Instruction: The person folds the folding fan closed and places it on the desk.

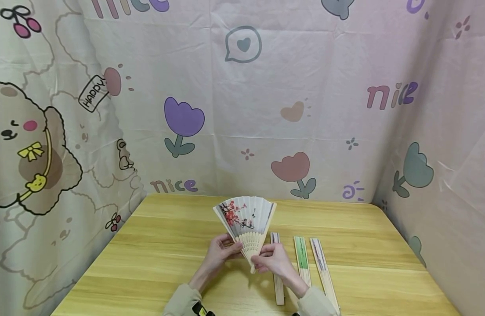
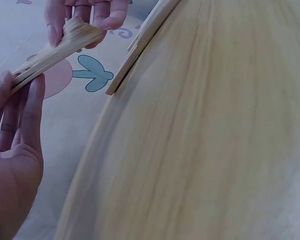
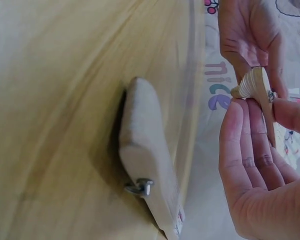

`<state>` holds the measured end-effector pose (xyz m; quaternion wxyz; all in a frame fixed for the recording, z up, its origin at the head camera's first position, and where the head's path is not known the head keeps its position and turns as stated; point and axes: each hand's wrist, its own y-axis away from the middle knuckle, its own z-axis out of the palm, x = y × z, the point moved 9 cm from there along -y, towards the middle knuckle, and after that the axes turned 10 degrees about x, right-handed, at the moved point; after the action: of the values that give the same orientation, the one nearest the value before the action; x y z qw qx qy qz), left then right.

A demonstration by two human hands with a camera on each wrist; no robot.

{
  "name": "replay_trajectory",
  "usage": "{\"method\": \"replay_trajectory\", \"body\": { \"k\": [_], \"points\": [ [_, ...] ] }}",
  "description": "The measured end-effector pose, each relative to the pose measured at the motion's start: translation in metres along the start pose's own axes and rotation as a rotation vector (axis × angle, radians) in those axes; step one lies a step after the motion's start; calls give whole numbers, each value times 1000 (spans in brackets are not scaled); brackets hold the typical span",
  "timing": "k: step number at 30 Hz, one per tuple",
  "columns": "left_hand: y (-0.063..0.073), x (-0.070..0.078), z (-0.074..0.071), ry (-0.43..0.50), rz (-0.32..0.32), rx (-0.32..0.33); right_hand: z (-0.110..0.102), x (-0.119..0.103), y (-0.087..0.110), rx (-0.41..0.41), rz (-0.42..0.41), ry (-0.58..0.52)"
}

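A partly spread folding fan (image 1: 250,217), white with red blossoms and dark branches on its leaf, is held up over the table in the head view. My left hand (image 1: 220,253) pinches its left edge stick between thumb and fingers. The right hand (image 1: 275,260) grips the fan near the pivot, low on the right side. From the right wrist, the sticks (image 3: 255,85) show bunched at the pivot, with a small metal ring beside the thumb. The left wrist view catches the fan's wooden ribs (image 2: 60,50) edge-on between both hands.
Three closed folding fans lie to the right on the wooden table (image 1: 167,237): a pale one (image 1: 279,285) nearest the hands, a green one (image 1: 301,254), and another pale one (image 1: 323,272). A patterned cloth (image 1: 242,96) hangs behind and at both sides.
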<state>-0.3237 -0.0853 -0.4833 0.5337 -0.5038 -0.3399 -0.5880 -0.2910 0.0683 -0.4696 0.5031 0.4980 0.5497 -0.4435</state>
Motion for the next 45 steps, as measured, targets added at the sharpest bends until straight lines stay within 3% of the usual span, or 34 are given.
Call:
{"method": "replay_trajectory", "body": {
  "k": [11, 17, 27, 45],
  "points": [
    [-3, -3, -11, 38, -42, 101, 3, 0, 2, -33, -10, 47],
    [-5, -1, -11, 43, -25, 113, 6, 0, 3, -54, -29, 74],
    [-6, -2, -11, 1, -64, 125, 7, 1, 5, -63, -29, 111],
    [-3, 1, -11, -38, -64, 123, 12, 2, 6, -121, -40, 95]
  ]
}}
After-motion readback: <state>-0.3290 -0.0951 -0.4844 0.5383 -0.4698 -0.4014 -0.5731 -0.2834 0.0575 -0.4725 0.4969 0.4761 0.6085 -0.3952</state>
